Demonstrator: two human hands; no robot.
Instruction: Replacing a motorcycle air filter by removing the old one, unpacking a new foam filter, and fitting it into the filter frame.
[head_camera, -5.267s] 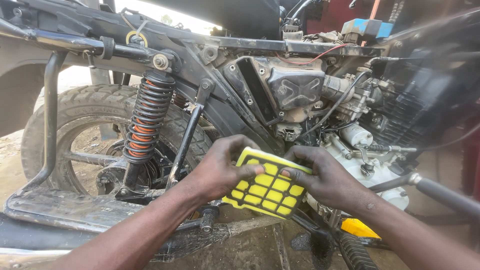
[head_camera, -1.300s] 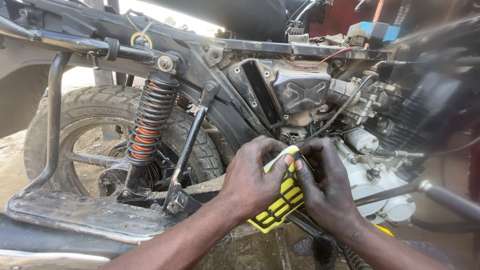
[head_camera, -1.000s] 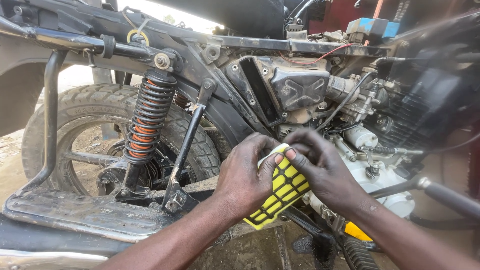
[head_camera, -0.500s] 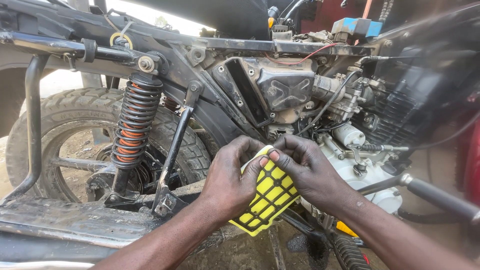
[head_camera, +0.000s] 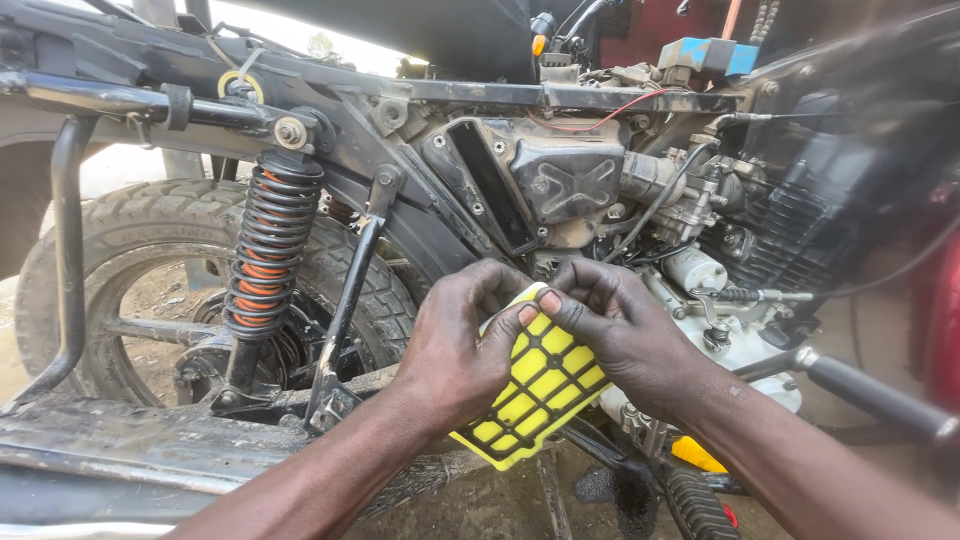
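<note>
Both of my hands hold a yellow foam air filter (head_camera: 535, 395) set in a black grid frame, low in front of a motorcycle's side. My left hand (head_camera: 455, 355) grips its left edge, fingers curled over the top corner. My right hand (head_camera: 620, 335) pinches the upper right edge, thumb and fingertips pressed on the foam. The filter is tilted, its lower corner pointing down toward the ground. Just above it is the open black air box (head_camera: 500, 185) on the motorcycle frame.
A coiled rear shock absorber (head_camera: 265, 260) with orange inner stands at left before the rear tyre (head_camera: 130, 230). The engine and carburettor (head_camera: 700, 215) crowd the right. A footrest bar (head_camera: 870, 390) juts out at right; a kick lever pedal (head_camera: 690, 505) sits below.
The filter, first held flat and facing me, was turned edge-on and is now tilted upright. My hands shifted to its upper corner, and the view moved slightly closer.
</note>
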